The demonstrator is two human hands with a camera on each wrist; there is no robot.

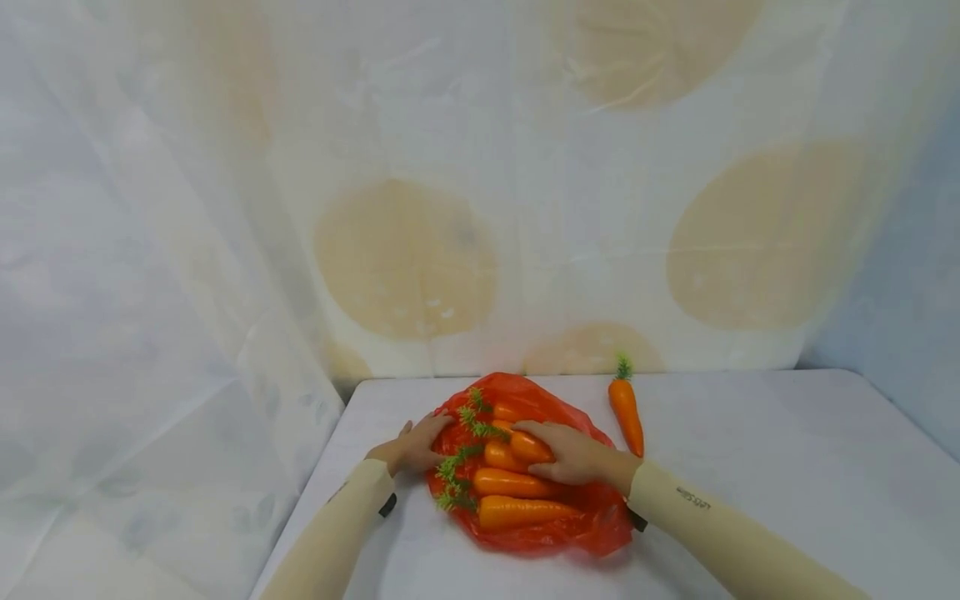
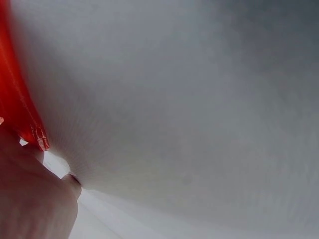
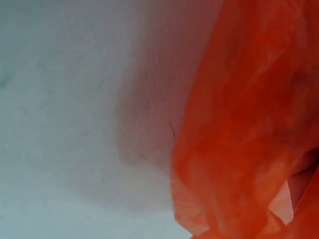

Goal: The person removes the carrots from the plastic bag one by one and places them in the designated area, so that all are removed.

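Observation:
Several orange carrots with green feathery tops lie side by side on a spread, crumpled red plastic bag. My right hand reaches over them from the right and grips one carrot between thumb and fingers. At the bag's left edge, my left hand holds the red plastic near the green tops. Close by that hand in the left wrist view, the bag's edge runs down to the fingers. Red plastic hides most of the right hand in its wrist view.
A single carrot lies apart on the white table, beyond my right wrist, its green top toward the back edge. A patterned curtain hangs behind the table and along its left side.

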